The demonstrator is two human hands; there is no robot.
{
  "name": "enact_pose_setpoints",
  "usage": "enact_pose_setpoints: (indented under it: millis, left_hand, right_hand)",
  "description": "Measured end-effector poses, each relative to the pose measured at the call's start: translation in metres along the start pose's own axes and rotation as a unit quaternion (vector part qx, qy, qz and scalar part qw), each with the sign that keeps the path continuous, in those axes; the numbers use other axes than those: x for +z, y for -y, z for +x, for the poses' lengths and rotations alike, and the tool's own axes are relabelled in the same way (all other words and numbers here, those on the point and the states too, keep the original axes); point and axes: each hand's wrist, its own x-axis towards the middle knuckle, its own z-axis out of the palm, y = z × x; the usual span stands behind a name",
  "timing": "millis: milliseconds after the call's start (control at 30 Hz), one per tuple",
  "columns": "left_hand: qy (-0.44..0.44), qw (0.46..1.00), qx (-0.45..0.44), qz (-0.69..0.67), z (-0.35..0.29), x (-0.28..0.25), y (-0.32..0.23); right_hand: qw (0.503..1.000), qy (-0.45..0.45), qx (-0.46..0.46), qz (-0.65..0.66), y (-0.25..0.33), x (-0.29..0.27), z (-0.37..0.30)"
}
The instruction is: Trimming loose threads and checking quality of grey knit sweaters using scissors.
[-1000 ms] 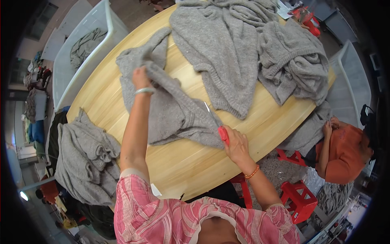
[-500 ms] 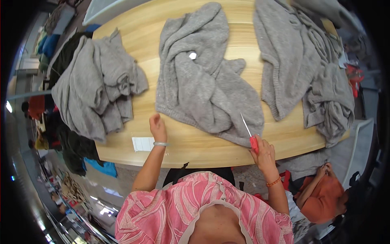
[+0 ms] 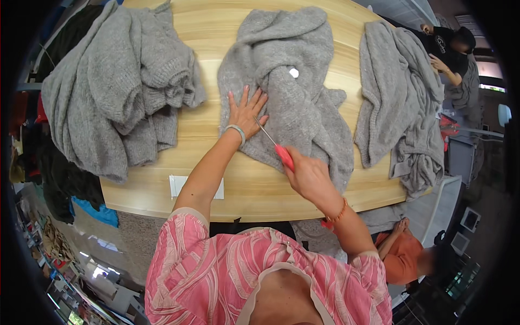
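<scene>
A grey knitted garment (image 3: 303, 108) lies rumpled across the middle of the wooden table. My left hand (image 3: 247, 112) rests flat on its left part with fingers spread. My right hand (image 3: 311, 176) is closed around a red-handled tool (image 3: 283, 156) with a thin metal shaft. The shaft's tip ends beside my left thumb, over the knit; whether it touches the fabric I cannot tell. A small bright white spot (image 3: 294, 72) shows on the upper part of the garment.
Grey knits are heaped at left (image 3: 116, 86) and right (image 3: 398, 92) on the table (image 3: 260, 200). A white card (image 3: 179, 185) lies partly under my left forearm. A person in orange (image 3: 403, 257) sits at lower right; another in black (image 3: 452, 51) is at upper right.
My left hand has moved forward from the table edge and now lies spread on the garment. My right hand has brought the red-handled tool left, close to it. The view has shifted.
</scene>
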Motion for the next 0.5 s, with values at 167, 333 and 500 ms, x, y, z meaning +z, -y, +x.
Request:
enact_pose_setpoints:
  millis: [167, 333, 500]
  left_hand:
    - [0.01, 1.0, 0.015, 0.0, 0.001, 0.002, 0.021]
    - [0.052, 0.998, 0.024, 0.012, -0.002, -0.001, 0.037]
    - [0.043, 0.999, 0.023, 0.011, 0.002, 0.003, 0.044]
  right_hand:
    - [0.994, -0.055, -0.008, -0.098, 0.032, 0.006, 0.093]
    - [0.991, -0.017, -0.065, -0.115, 0.039, 0.028, 0.121]
    - [0.99, 0.038, -0.039, -0.131, 0.045, 0.02, 0.13]
